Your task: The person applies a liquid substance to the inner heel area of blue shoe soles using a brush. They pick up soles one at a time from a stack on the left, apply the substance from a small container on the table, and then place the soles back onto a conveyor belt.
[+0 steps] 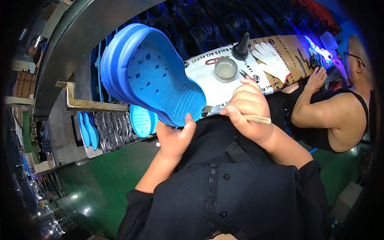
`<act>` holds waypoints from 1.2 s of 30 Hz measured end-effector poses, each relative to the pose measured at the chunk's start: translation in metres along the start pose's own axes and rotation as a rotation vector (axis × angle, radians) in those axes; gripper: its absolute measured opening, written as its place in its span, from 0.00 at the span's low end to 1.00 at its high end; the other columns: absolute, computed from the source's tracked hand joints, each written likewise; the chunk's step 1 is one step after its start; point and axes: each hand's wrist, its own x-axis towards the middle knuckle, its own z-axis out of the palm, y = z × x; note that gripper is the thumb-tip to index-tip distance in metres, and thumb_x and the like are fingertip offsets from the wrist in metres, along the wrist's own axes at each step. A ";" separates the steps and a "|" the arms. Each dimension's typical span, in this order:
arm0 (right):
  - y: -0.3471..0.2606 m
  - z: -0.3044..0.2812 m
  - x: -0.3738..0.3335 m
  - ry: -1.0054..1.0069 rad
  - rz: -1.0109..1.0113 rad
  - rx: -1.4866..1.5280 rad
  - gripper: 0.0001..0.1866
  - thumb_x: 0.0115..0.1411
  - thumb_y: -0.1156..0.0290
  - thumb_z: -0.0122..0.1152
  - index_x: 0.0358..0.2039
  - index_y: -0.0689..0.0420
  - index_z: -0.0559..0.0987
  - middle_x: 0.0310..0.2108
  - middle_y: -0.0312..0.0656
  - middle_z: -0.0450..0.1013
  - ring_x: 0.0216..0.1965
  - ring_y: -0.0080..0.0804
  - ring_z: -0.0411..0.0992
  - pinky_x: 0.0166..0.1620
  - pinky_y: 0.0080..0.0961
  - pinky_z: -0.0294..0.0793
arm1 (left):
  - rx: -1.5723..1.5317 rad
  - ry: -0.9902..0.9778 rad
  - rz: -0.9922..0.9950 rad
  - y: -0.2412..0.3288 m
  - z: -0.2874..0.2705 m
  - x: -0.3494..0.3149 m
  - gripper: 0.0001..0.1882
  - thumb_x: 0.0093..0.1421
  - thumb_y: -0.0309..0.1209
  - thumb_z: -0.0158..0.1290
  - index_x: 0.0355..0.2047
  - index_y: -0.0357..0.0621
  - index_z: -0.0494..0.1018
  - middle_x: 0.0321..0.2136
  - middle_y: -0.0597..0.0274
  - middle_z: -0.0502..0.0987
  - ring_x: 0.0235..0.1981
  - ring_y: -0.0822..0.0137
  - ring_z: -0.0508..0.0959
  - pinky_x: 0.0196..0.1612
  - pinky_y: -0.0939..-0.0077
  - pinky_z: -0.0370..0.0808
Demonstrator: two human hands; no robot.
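A blue clog sole point(160, 80) with a ribbed heel and small holes in its footbed is tilted up before me, apparently stacked with others behind it. My left hand point(175, 134) grips its near end, thumb on the rim. In my right hand point(251, 108) is a flat brush point(256, 119) with a pale wooden handle; its bristles touch the near rim of the sole. Beyond that hand stands a glass jar point(226, 69) of cloudy liquid. Beside the jar are a dark cone-tipped bottle point(241, 47) and a red-handled tool point(216, 60).
Printed cardboard point(296, 52) covers the bench, with a white glove point(271, 60) on it. More blue soles point(142, 121) lie at left near a metal bracket point(92, 105). A co-worker point(340, 96) works at right beside a bright blue light. Dark shoes fill a conveyor point(224, 20) behind.
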 end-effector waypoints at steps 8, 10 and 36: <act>0.001 -0.003 -0.002 -0.010 -0.004 0.073 0.11 0.57 0.68 0.54 0.20 0.53 0.80 0.18 0.33 0.71 0.27 0.29 0.69 0.54 0.38 0.60 | 0.022 0.024 0.059 -0.001 0.005 0.000 0.07 0.50 0.20 0.55 0.31 0.34 0.73 0.25 0.58 0.77 0.26 0.70 0.77 0.32 0.77 0.72; 0.000 -0.002 -0.003 -0.018 -0.008 0.037 0.11 0.57 0.68 0.54 0.20 0.54 0.80 0.18 0.33 0.71 0.27 0.29 0.69 0.54 0.38 0.60 | 0.013 0.015 0.089 -0.005 0.006 0.000 0.07 0.49 0.20 0.55 0.30 0.34 0.72 0.24 0.59 0.77 0.25 0.70 0.76 0.31 0.77 0.72; -0.001 -0.003 -0.002 0.044 0.040 0.061 0.12 0.56 0.70 0.58 0.16 0.55 0.77 0.16 0.36 0.69 0.24 0.32 0.69 0.51 0.36 0.63 | 0.027 0.042 0.117 -0.007 0.007 0.001 0.11 0.49 0.20 0.56 0.34 0.34 0.72 0.27 0.56 0.78 0.27 0.67 0.77 0.34 0.74 0.73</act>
